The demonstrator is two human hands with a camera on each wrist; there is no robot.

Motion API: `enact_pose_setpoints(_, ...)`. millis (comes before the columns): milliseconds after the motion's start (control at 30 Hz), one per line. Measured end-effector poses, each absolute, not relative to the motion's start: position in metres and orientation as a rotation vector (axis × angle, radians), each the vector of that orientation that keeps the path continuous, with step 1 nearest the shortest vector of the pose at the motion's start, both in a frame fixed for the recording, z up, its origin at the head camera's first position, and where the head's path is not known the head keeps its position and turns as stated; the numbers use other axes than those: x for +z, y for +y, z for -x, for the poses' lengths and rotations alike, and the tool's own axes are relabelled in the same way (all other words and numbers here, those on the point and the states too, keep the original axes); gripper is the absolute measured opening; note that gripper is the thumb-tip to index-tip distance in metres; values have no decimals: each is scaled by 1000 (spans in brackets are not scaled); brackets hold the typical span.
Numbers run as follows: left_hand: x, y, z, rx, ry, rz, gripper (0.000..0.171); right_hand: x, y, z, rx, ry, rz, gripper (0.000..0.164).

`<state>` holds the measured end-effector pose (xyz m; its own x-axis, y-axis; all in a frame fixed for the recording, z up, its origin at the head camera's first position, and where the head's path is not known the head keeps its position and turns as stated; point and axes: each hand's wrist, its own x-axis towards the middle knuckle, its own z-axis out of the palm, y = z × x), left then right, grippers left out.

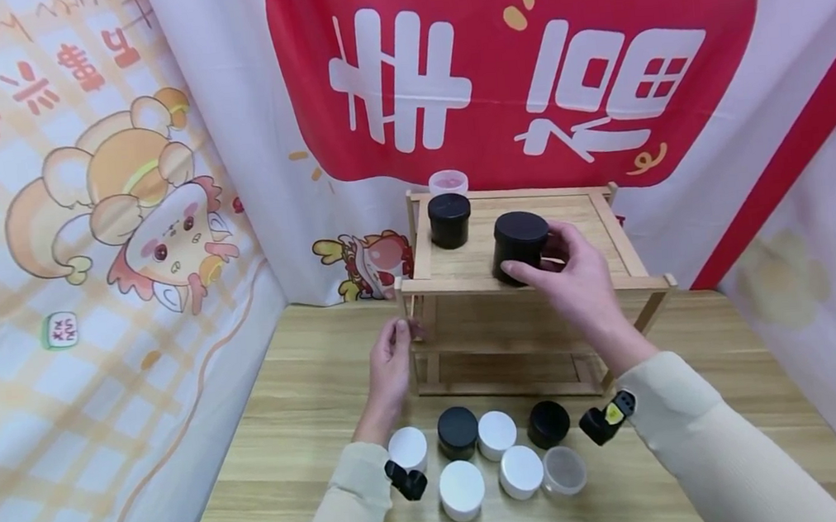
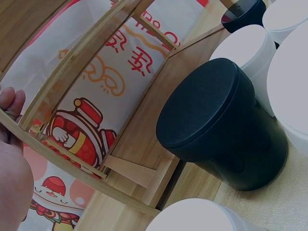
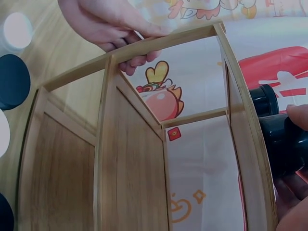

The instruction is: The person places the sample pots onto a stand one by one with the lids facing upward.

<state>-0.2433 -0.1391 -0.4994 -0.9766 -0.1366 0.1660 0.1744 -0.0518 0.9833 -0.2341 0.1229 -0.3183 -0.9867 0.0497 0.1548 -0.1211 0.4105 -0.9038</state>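
A black lidded jar (image 1: 519, 240) is upright at the front of the small wooden rack's (image 1: 586, 217) top shelf. My right hand (image 1: 584, 280) grips its side, thumb in front and fingers behind. Low at the rack's left side, my left hand (image 1: 388, 367) holds the front post; its curled fingers (image 3: 137, 61) show round the wood in the right wrist view. Further left on the top shelf stands another black jar (image 1: 449, 221), with a clear jar (image 1: 448, 182) behind it.
Before the rack, on the wood-patterned table (image 1: 255, 449), several white jars (image 1: 462, 489) stand with a black lidded jar (image 1: 458, 432), another dark jar (image 1: 548, 424) and a translucent jar (image 1: 565, 470). Printed cloth (image 1: 238, 86) hangs behind and at both sides.
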Motion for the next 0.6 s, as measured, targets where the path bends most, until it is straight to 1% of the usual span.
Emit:
enact_pose_setpoints(300, -502, -141, 246, -2144, -2038, 23, 65, -318, 115, 239, 1643, -2501, -73, 80)
enact_pose_setpoints(600, -502, -140, 244, -2130, -2041, 4, 60, -319, 105, 243, 1643, -2500, -95, 78)
